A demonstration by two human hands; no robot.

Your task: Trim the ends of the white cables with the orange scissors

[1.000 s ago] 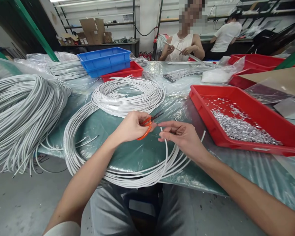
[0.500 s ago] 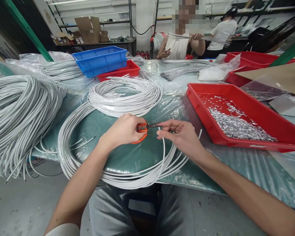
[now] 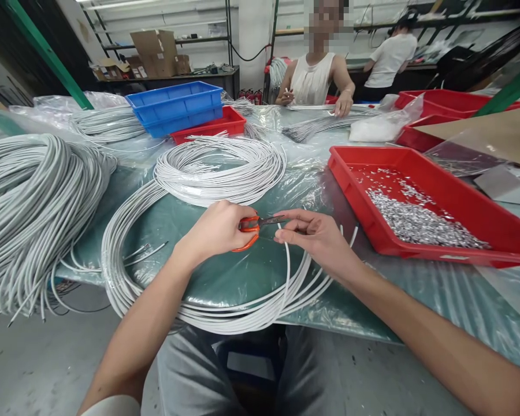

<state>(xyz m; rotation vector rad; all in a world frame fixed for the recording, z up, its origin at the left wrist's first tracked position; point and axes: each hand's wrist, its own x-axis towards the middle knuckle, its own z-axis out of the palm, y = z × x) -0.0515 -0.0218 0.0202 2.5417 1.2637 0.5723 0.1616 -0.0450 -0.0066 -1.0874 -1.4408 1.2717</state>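
Observation:
My left hand (image 3: 219,230) is closed around the orange handles of a pair of scissors (image 3: 248,226), whose dark blades point right. Between the fingertips of my right hand (image 3: 314,234) is the upper end of a white cable (image 3: 288,260), close by the blades. Whether the blades touch the cable I cannot make out. The cable curves down into a large loose coil (image 3: 125,277) lying in front of me. Behind my hands, a second coil of white cable (image 3: 221,188) rests partly on the first.
A red tray (image 3: 372,245) with small silvery pieces stands at the right. Thick grey cable bundles (image 3: 39,202) hang over the left edge. Blue trays (image 3: 173,115) sit on a red one (image 3: 236,127) behind. A co-worker (image 3: 314,75) faces me across the table (image 3: 255,260).
My hands and the scissors have hardly moved. Across the table, the co-worker's raised hand has come down to the bundle of thin wires.

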